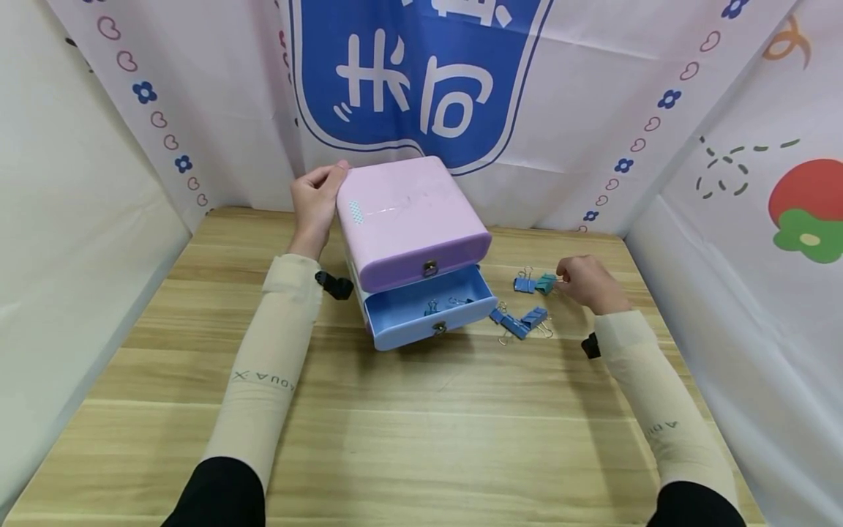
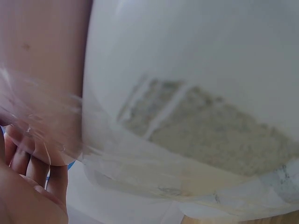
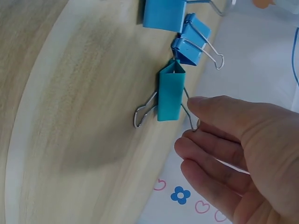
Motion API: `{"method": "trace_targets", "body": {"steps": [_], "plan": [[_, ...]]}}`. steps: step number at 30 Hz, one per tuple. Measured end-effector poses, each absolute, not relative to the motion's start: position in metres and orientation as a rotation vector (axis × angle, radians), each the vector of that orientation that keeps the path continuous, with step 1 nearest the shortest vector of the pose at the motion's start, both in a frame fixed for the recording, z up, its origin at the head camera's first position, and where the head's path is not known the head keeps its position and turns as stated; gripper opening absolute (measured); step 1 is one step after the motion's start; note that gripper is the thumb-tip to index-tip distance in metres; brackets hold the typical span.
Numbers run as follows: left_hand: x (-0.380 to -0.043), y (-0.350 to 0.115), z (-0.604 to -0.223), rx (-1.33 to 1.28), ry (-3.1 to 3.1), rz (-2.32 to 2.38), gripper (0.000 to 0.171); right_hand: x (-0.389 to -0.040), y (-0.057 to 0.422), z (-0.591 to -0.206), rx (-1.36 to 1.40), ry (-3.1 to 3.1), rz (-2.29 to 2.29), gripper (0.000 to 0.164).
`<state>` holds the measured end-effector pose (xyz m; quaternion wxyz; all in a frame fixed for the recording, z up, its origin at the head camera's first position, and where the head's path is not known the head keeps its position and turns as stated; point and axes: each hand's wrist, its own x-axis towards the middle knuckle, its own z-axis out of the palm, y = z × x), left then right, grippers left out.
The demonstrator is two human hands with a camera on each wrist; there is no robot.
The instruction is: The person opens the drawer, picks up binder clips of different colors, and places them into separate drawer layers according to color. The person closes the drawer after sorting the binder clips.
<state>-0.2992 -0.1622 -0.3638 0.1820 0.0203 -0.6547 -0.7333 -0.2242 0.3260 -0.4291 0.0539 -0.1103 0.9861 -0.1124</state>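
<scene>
While my left grip clasps the drawer box, likely steadying it near the back edge of the desk, my right grip pinches the teal clip

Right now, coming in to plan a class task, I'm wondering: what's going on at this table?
A person's left hand holds a small chest of drawers at its back left corner. The right hand pinches a wire handle of a teal clip. The chest's blue lower drawer is pulled out, with at least two clips inside; the purple upper one is shut. Several blue clips lie on the table beside the chest.
</scene>
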Motion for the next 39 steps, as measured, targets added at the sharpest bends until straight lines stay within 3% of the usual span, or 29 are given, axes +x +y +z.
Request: {"method": "trace_targets", "body": {"steps": [15,27,39], "plan": [[-0.2976,-0.1615,-0.3627,0.073,-1.863,-2.063,0.029,-0.2288,0.3236,-0.4373,-0.403,3.01,-0.268,0.011],[-0.2978,-0.1617,-0.3629,0.087,-1.873,-2.061,0.03,-0.2233,0.3266,-0.4325,-0.351,3.014,-0.418,0.02],[-0.2981,-0.1618,-0.3629,0.088,-1.877,-2.06,0.03,-0.2193,0.3311,-0.4301,-0.286,3.039,-0.689,0.017]]}}
